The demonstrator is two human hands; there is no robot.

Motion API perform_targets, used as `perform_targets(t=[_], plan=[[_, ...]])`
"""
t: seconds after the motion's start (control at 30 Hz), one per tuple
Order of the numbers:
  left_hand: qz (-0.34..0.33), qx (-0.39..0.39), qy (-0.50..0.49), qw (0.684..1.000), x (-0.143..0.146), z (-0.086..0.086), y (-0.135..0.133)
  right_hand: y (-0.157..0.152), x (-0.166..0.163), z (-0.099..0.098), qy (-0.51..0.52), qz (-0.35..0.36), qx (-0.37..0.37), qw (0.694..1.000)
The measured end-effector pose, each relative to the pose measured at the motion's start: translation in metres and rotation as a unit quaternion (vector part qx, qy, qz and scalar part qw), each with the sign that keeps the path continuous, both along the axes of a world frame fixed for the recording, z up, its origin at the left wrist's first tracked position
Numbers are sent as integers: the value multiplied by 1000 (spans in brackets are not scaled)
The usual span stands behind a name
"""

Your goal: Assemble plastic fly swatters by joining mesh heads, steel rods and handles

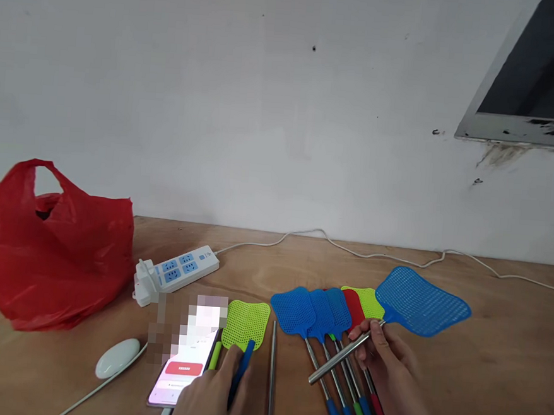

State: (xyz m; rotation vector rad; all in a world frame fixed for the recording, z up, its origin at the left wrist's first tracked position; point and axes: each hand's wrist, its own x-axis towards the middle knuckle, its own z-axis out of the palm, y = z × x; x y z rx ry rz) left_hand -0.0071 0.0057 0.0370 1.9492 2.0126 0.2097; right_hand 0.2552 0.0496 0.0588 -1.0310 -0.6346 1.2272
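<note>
Below the pale wall, the wooden tabletop leaves room right of the fanned fly swatters. Over their right side, the right hand pinches a blue swatter by its metal shaft; left, near a yellow swatter, the left hand clasps a blue handle.

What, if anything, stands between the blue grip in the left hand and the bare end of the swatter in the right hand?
A metal rod lies on the table between the left hand with its blue grip and the bare end of the swatter in the right hand. Nothing raised visibly stands between them.
</note>
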Motion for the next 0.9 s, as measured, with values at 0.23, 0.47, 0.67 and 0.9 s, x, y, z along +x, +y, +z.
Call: perform_targets(t=[0.23, 0.47, 0.67, 0.9], plan=[[54, -33, 129, 990, 0, 15, 14, -4, -3, -5, -14, 24, -14, 1000], [45, 4, 109, 993, -14, -1, 11, -6, -5, -10, -35, 49, -27, 998], [28, -5, 117, 993, -16, -4, 9, -6, -10, -21, -52, 126, -34, 990], [17, -8, 91, 996, -24, -9, 8, -9, -20, -23, -77, 160, -43, 983]])
